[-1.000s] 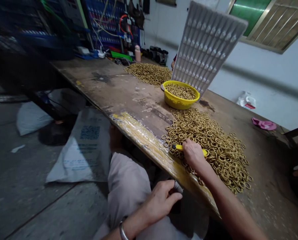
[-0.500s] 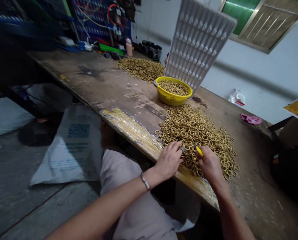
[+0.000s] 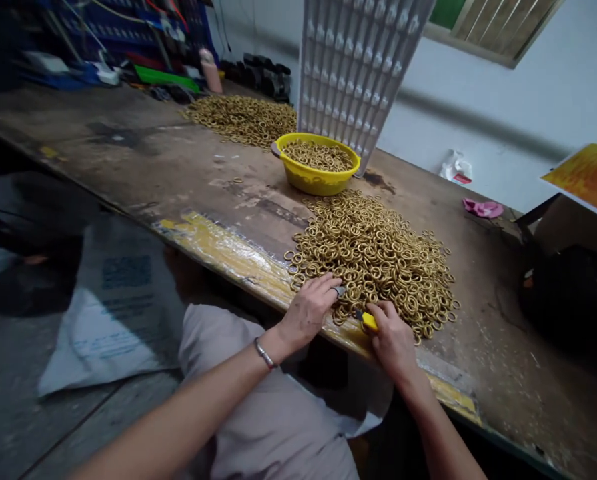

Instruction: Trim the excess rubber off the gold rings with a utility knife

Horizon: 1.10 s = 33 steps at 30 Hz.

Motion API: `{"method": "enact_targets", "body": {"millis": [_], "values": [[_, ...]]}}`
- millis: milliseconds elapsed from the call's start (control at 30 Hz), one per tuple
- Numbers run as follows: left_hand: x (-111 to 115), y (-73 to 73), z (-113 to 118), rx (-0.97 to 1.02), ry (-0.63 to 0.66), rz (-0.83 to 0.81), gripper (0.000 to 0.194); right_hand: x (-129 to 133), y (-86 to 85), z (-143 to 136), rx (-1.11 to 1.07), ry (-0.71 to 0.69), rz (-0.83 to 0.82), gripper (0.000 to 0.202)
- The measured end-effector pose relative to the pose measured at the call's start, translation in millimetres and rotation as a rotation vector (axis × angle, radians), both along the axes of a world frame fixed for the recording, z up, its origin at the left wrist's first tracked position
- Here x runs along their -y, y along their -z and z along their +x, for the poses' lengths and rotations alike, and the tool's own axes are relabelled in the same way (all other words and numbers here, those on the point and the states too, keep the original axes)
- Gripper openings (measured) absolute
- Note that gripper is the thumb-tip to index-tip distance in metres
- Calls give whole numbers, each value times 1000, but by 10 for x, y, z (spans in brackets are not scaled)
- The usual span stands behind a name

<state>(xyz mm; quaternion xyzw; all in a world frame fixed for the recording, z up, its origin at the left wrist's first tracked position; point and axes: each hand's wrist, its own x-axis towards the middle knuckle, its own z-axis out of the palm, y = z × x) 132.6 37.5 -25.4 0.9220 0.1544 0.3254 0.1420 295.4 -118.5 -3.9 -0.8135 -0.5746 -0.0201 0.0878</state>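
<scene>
A heap of brass-coloured rings (image 3: 373, 247) lies on the workbench near its front edge. At the near left side of this heap is my left hand (image 3: 311, 310), its fingers curled together and the tips partly hidden; what they hold, if anything, I cannot make out. A grey band or cover shows on one finger. My right hand (image 3: 394, 340) is closed round a yellow utility knife (image 3: 369, 323). The knife's dark tip points left, toward the left hand, over the near edge of the rings. A small gap separates the two hands.
Behind the heap stands a yellow basin (image 3: 318, 180) full of rings, beside an upright grey ribbed panel (image 3: 358, 73). A second ring pile (image 3: 245, 119) lies farther back. Yellow tape (image 3: 228, 250) covers the workbench's front edge. A white sack (image 3: 123, 313) stands on the floor at left.
The view has shifted, so the bench scene sits farther left and slightly higher. My right hand has drawn the knife back from the rings toward the bench edge, nearer my left hand.
</scene>
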Motion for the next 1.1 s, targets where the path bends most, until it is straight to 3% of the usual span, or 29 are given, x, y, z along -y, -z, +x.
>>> {"method": "enact_targets", "body": {"millis": [100,267,367,467,533,733,967,1100], "values": [[4,-24,22,142,-29,-105,16,-5,29,13,-42,-7,74,50],[45,-249,30,370,-138,-413,8,43,-52,-23,-219,-74,282,37],[146,-365,-23,434,-167,-873,12,42,-216,-119,-433,-126,419,25],[326,-415,-133,468,-91,-1428,34,4,-389,-267,-642,-134,485,20],[458,-428,-225,484,-45,-1643,45,-34,-461,-373,-757,-152,484,18],[713,-453,-456,492,-10,-1801,51,-116,-463,-619,-1047,-215,404,17],[849,-498,-590,460,140,-1944,46,-62,-355,-771,-1635,41,283,33],[892,-522,-610,472,154,-1959,41,-46,-311,-823,-1736,53,266,39]]}}
